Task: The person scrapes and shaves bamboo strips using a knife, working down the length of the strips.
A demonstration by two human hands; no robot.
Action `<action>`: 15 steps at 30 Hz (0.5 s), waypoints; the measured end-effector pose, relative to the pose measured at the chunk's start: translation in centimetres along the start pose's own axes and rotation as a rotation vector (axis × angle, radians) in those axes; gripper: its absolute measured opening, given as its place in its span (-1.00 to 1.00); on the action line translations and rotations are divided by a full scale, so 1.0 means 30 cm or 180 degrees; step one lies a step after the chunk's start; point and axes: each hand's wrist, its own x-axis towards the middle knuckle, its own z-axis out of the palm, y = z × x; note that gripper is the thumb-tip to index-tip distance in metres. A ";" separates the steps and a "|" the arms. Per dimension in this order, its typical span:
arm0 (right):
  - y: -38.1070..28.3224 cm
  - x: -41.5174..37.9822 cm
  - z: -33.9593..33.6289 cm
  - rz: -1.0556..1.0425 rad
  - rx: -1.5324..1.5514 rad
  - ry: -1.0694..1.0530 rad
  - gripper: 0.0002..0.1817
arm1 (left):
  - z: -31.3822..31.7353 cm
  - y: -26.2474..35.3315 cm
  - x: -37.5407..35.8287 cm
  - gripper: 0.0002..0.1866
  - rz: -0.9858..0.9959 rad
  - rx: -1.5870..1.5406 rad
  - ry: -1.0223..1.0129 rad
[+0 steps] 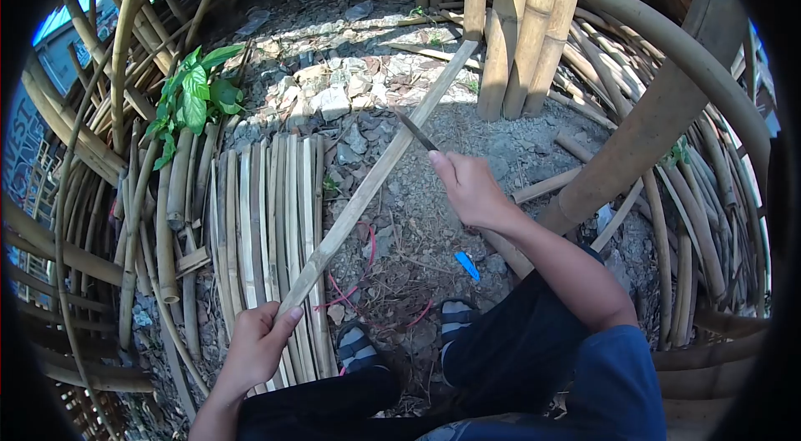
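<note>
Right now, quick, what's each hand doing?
Left hand: closed on the long, flat bamboo strip.
Right hand: closed on the dark, narrow knife, its blade against the strip.

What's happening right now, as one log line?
left hand: grips long bamboo strip | right hand: holds knife, blade across strip | nearby: bamboo slats, blue scrap

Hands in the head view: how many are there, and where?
2. The left hand grips the near end of a bamboo strip; the right hand holds a knife across the strip, farther up. I see no other hands.
</note>
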 end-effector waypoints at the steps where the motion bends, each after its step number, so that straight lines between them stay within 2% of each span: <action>1: 0.006 0.008 -0.014 -0.0151 -0.0125 0.0028 -0.37 | 0.000 0.001 0.002 -0.56 -0.0041 -0.0011 0.0028; 2: 0.000 0.003 -0.016 -0.0177 -0.0161 0.0048 -0.37 | 0.001 0.002 0.008 -0.56 -0.0001 -0.0037 0.0037; 4: -0.052 -0.062 0.027 -0.0171 -0.0031 -0.0403 -0.37 | 0.001 -0.001 0.014 -0.56 0.0033 -0.0061 -0.0080; 8: -0.109 -0.139 0.079 -0.0459 -0.0119 -0.0797 -0.36 | 0.005 -0.020 0.010 -0.56 0.0113 0.0023 0.0009; 9: -0.086 -0.109 0.064 -0.0446 -0.0107 -0.0797 -0.36 | 0.003 -0.022 0.004 -0.56 0.0105 0.0035 0.0000; 11: -0.010 -0.012 0.013 -0.0206 -0.0192 -0.0118 -0.36 | 0.002 -0.018 -0.004 -0.57 0.0159 0.0149 0.0110; 15: 0.010 -0.001 0.010 -0.0068 0.0135 -0.0233 -0.37 | 0.010 -0.032 0.016 -0.58 0.0128 0.0152 0.0023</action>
